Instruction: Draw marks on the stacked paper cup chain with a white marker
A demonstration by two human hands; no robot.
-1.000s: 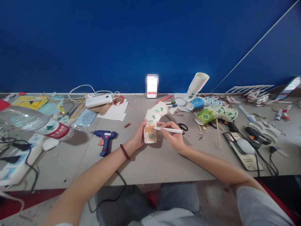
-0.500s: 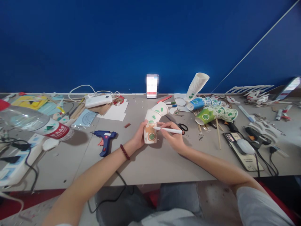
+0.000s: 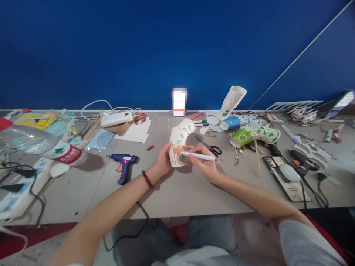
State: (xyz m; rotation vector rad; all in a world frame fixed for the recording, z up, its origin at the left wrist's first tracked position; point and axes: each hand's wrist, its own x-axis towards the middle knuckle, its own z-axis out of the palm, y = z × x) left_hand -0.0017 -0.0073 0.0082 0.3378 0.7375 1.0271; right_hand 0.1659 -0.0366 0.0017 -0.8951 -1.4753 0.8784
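My left hand (image 3: 164, 159) is closed around the left side of a bent chain of paper cups (image 3: 177, 155) joined end to end. The lowest cup is coloured orange, while the upper ones (image 3: 181, 131) are white with green leaf prints. In my right hand (image 3: 204, 162) is a white marker (image 3: 203, 157), its tip at the orange surface of the lowest cup. Whether the tip touches the paper I cannot tell. Two similar cup chains, one green (image 3: 244, 137) and one blue (image 3: 233, 122), lie to the right. Scissors (image 3: 215, 149) rest just behind my right hand.
A blue glue gun (image 3: 124, 166) lies left of my left hand. Further left are a plastic bottle (image 3: 50, 146) and a power strip (image 3: 30, 184). A phone (image 3: 179, 101) stands at the wall, near a stack of cups (image 3: 233, 99). A mouse (image 3: 289, 172) sits on another phone.
The cup chain has turned slightly in my left hand, its top shifting left. The marker tip has moved slightly left and down on the orange cup.
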